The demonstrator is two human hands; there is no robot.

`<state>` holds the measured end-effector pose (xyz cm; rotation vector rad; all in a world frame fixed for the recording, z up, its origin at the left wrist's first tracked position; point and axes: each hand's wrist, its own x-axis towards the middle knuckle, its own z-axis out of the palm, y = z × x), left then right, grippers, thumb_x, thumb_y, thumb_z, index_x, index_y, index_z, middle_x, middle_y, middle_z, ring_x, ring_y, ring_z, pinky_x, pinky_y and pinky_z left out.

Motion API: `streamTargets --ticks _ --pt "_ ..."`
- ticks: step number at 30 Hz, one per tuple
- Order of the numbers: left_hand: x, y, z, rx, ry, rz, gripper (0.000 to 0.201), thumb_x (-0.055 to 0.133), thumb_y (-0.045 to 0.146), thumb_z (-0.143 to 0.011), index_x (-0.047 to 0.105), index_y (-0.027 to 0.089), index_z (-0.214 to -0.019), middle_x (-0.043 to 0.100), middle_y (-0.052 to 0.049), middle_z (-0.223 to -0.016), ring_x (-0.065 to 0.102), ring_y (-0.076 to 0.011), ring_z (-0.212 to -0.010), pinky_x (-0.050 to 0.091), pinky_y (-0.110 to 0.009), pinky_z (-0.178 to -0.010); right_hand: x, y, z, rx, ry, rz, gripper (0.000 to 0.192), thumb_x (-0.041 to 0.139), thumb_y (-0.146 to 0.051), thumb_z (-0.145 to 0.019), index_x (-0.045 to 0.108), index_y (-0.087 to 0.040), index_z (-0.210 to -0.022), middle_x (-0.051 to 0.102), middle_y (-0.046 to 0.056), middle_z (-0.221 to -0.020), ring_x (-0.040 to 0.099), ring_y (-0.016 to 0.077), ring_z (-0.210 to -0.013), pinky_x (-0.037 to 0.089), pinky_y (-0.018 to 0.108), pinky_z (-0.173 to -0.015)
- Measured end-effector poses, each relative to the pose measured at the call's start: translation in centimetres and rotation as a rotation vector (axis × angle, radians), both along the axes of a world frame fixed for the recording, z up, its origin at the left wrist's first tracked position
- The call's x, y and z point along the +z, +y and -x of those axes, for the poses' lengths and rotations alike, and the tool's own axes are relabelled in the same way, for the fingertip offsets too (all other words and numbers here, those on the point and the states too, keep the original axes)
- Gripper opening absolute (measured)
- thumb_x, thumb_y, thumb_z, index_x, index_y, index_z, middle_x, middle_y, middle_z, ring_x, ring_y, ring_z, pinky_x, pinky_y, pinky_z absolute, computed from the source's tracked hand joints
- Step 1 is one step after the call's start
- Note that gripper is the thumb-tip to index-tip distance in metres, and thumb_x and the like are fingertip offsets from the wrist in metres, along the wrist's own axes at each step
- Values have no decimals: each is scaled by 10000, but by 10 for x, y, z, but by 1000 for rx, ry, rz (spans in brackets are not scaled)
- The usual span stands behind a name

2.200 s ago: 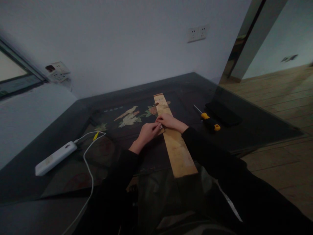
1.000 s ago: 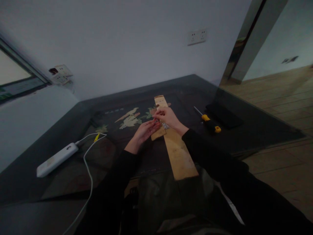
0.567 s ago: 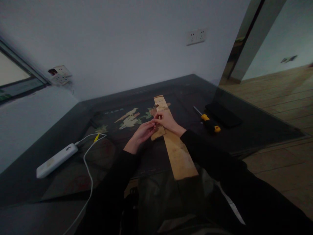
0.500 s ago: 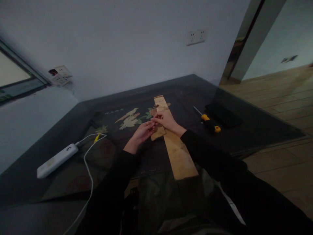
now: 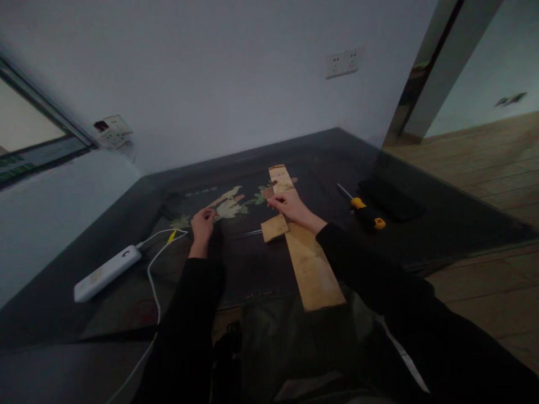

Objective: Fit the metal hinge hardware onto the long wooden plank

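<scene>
A person in dark sleeves works at a dark glass-topped table. The right hand rests on a long wooden plank, its fingers curled; whether they pinch anything cannot be told. A small wooden block lies just beside the plank at 9 o'clock of it. The left hand, loosely closed, rests on the glass near a white cable. At 3 o'clock of the right hand lies a yellow-handled screwdriver.

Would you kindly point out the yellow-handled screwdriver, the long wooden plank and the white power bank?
yellow-handled screwdriver (image 5: 365, 212), head view, on its handle.
long wooden plank (image 5: 314, 264), head view, bare near half.
white power bank (image 5: 107, 272), head view, mid-body.
</scene>
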<state>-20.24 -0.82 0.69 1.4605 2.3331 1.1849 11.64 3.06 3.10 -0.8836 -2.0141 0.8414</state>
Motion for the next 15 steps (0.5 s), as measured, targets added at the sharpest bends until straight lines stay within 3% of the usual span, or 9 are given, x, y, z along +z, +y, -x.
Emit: streamTargets --ticks 6,15 --pt "-7 7 7 25 157 60 256 611 235 -807 749 129 -995 767 -134 -1003 705 -258 -955 507 -331 -871 2 -2 -1 -2 -60 -28 288 552 -328 -938 701 -145 -772 592 6 -657 495 126 -628 306 271 -607" --pt "-6 4 4 8 194 106 248 576 247 -802 751 138 -939 766 -134 -975 695 -261 -950 500 -336 -869 4 -2 -1 -6 -121 -47 251 573 -300 -934 713 -144 -797 623 19 -704 518 133 -664 320 276 -635"
